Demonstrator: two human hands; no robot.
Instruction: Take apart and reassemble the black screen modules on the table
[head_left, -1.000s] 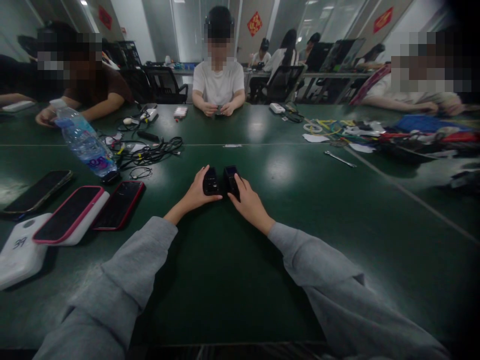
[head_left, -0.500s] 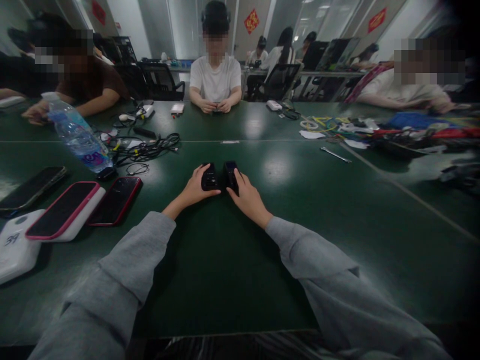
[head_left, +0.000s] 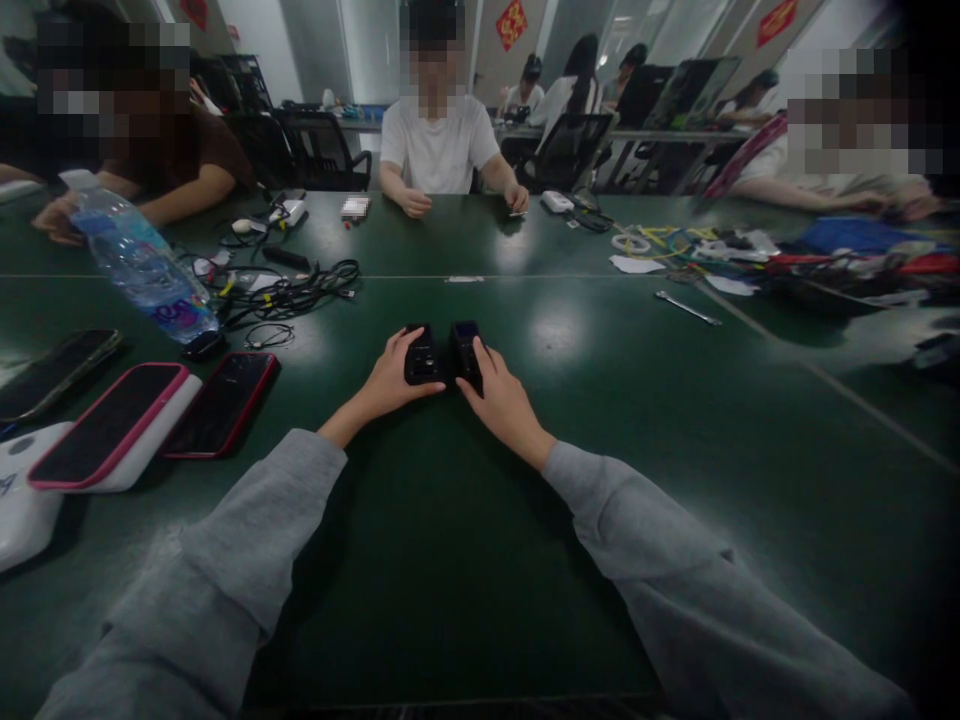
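Note:
My left hand (head_left: 381,384) is closed round a small black boxy device (head_left: 422,352) on the table, thumb along its near edge and fingers over its far left side. Just to the right, my right hand (head_left: 502,398) grips a second black device (head_left: 464,343), which has a dark screen-like face on top. A narrow gap separates the two devices. What kind of devices they are, I cannot make out. Both forearms reach forward in grey sleeves.
On the left lie a red-edged phone (head_left: 225,405), a pink-rimmed phone (head_left: 112,425) on a white block, and a tilted water bottle (head_left: 142,265). Black cables (head_left: 307,290) are behind. A wrench (head_left: 688,308) and tangled wires (head_left: 675,245) lie right. A person in white (head_left: 439,145) sits opposite.
My hands keep their grip on the two devices, with hardly any movement. The view has shifted slightly. The person opposite has parted their hands, one moving right with a small thing.

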